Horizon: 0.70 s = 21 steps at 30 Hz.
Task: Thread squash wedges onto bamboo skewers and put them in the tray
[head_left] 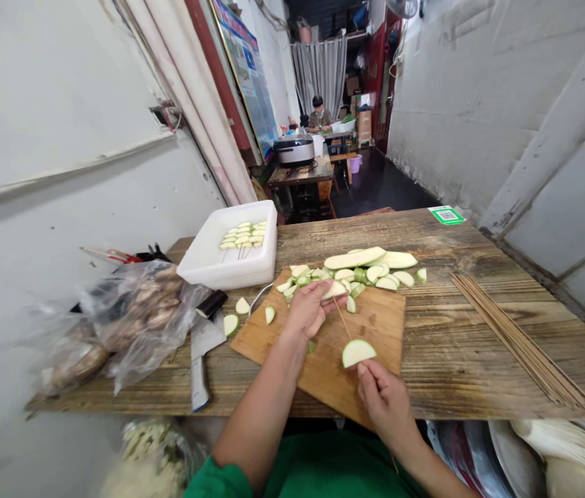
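My right hand is closed on a thin bamboo skewer with a pale green vegetable slice threaded on it, over the wooden cutting board. My left hand pinches another slice near the skewer's far tip. A heap of cut slices and two long halves lies at the board's far edge.
A white tub at the left holds finished skewers. A cleaver and plastic bags lie to its left. A bundle of bare skewers lies on the wooden table at right. A person sits far down the corridor.
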Tool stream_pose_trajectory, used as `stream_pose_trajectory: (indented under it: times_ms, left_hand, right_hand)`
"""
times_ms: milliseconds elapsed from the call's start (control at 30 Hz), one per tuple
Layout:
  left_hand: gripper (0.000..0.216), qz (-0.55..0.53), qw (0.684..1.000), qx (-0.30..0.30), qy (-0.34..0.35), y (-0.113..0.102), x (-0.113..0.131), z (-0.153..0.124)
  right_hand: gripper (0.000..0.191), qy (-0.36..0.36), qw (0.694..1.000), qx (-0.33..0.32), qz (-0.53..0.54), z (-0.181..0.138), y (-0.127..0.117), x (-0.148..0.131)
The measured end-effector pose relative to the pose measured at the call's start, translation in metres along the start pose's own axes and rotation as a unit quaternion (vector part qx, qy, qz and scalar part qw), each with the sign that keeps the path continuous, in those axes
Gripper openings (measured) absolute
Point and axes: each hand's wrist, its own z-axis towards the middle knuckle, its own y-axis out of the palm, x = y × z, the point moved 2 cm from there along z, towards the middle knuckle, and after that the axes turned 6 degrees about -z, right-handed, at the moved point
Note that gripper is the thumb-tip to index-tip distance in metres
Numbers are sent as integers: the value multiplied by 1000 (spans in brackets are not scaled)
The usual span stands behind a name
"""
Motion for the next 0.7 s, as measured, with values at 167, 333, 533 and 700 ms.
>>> stream_pose_trajectory:
  times_ms: [167,333,533,700]
  left_hand:
    - [8,1,1000,10,14,3,-1,-3]
    - [8,-3,1000,22,18,4,-4,-4]
    - [7,-20,999,24,12,3,-10,-4]
    - [9,-19,1000,13,1,2,-15,-5]
  right_hand:
    - [30,-11,1000,14,-17,0,1,0]
    - [29,-13,999,21,-24,0,0,0]
    - [29,-10,999,28,-23,2,1,0]
    - [31,2,999,35,-21,3,2,-2]
